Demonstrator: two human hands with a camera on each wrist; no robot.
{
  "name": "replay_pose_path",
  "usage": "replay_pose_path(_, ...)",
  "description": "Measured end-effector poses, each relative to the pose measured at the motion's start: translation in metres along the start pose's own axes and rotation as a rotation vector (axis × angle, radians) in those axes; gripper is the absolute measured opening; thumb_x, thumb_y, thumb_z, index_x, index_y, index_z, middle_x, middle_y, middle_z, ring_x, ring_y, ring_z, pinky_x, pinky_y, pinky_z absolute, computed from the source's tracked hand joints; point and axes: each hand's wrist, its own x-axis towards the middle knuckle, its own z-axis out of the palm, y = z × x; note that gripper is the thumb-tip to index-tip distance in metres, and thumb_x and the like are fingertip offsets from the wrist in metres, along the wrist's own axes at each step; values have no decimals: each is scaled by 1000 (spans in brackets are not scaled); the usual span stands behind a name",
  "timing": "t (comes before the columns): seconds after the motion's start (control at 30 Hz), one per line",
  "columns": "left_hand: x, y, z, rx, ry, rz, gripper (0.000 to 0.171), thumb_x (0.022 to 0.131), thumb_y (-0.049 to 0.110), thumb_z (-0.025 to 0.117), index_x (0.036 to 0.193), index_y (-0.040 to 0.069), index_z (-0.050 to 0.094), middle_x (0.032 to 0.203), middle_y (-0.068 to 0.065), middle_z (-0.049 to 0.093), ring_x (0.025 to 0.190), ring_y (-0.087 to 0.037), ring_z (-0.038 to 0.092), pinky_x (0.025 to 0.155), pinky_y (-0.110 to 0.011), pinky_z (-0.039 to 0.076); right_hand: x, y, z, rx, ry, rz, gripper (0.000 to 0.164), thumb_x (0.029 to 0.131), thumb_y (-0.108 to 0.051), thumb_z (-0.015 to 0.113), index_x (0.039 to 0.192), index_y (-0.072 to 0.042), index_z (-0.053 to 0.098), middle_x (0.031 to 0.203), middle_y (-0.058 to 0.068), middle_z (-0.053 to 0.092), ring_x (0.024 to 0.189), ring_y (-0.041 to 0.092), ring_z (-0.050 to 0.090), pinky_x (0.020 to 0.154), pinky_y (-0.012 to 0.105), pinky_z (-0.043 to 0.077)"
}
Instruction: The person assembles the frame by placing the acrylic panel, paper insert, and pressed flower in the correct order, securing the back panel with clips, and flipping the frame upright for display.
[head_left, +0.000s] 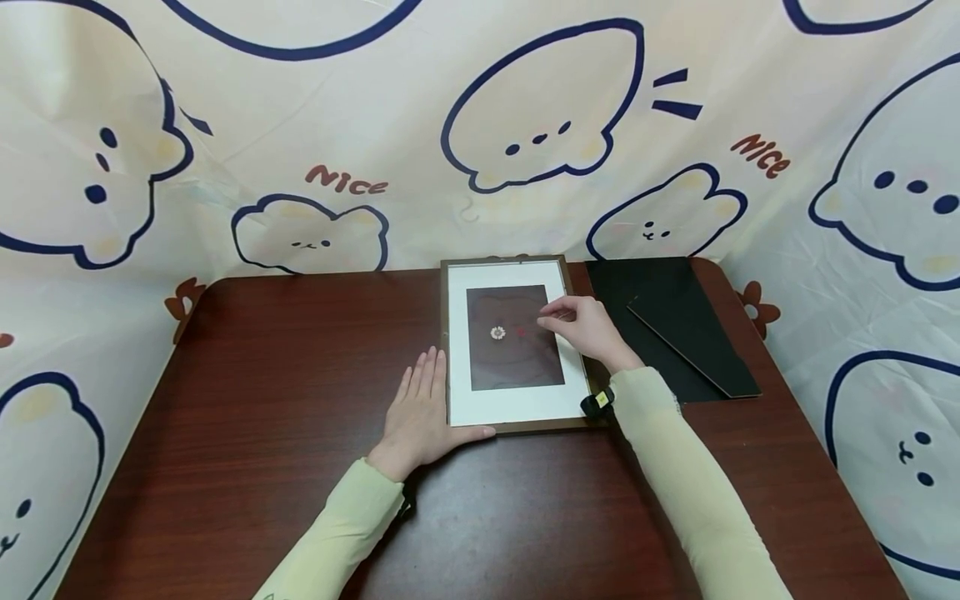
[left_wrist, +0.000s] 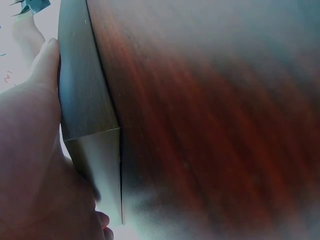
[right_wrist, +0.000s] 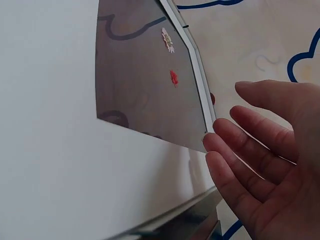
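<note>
A picture frame [head_left: 536,426] with a thin brown border and a white mat [head_left: 525,409] lies face up on the table. In its dark, glossy centre show a small white flower [head_left: 498,333] and a small red flower [head_left: 521,332]. My left hand [head_left: 422,408] rests at the frame's lower left corner, fingers straight along the left side, thumb along the bottom edge. The left wrist view shows the frame's thick side [left_wrist: 87,90] against that hand. Over the right part of the frame hovers my right hand [head_left: 585,327], fingers loosely bent, nothing between thumb and fingertips [right_wrist: 245,86].
Black boards [head_left: 697,333] lie overlapping on the table's right side, beside the frame. The dark red-brown wooden table [head_left: 315,350] extends left and front of it. A cream curtain [head_left: 420,225] with cartoon bears hangs behind and at both sides.
</note>
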Motion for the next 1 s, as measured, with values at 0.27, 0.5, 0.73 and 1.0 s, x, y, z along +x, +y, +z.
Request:
replay_pose_path(0.27,-2,1,-1,19,-25,-5,141,71,94,54,161,-2,5,168,-20,5,154,-33,5,123,-45,6,-10,-1,-3,21,11,-9,23,98,-28,72,114,-11,74,106,5,73,96,21,67,86,43,56)
replay_pose_path(0.5,-2,1,-2,23,-3,-1,140,72,94,53,161,-3,7,167,-21,7,154,-33,7,123,-45,7,-18,-4,-4,23,12,-13,26,98,-30,71,116,-12,74,107,3,72,96,21,66,86,42,56)
replay_pose_path(0.73,-2,1,-1,26,-3,0,140,71,95,50,161,-3,8,167,-21,7,154,-33,6,123,-45,7,-26,-6,-4,20,3,-19,31,99,-31,70,121,-10,73,115,6,71,103,24,66,90,44,56)
replay_pose_path(1.0,-2,-1,2,25,16,7,139,71,96,49,161,-3,8,167,-21,7,154,-33,7,123,-45,7,-37,-6,-10,11,16,-25,38,98,-32,71,125,-5,71,123,11,69,111,29,65,96,48,52)
